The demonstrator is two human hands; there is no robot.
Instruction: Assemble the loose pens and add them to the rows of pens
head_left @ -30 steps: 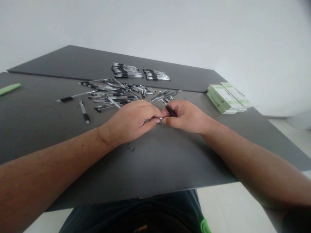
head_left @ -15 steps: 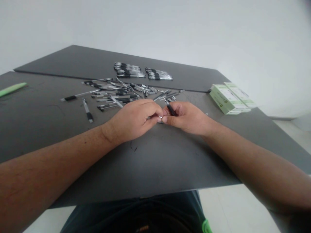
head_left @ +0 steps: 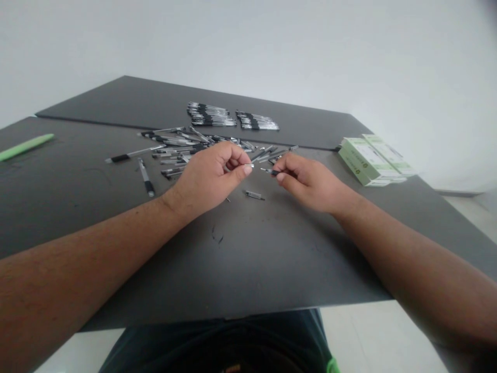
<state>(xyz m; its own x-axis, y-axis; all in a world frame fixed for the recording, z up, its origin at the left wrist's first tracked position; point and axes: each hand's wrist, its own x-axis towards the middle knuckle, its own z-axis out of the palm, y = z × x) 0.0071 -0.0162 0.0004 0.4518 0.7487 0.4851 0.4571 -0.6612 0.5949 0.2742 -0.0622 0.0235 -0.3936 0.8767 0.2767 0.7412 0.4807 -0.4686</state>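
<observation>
The left hand (head_left: 217, 171) pinches a small shiny piece (head_left: 251, 165) between thumb and finger; the right hand (head_left: 308, 181) grips a dark pen part (head_left: 274, 172), which points toward the left hand. Both parts are above the middle of the worktop (head_left: 256, 259), well back from its near edge. I think it is better to keep them in one line, pinch gently, and avoid the clear tube (head_left: 254, 195) lying on the near-edge side.

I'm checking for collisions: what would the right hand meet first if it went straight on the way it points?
Probably the small shiny piece pinched in the left hand: the dark pen part held by the right hand points roughly at it across a gap, though depth is unclear here.
</observation>
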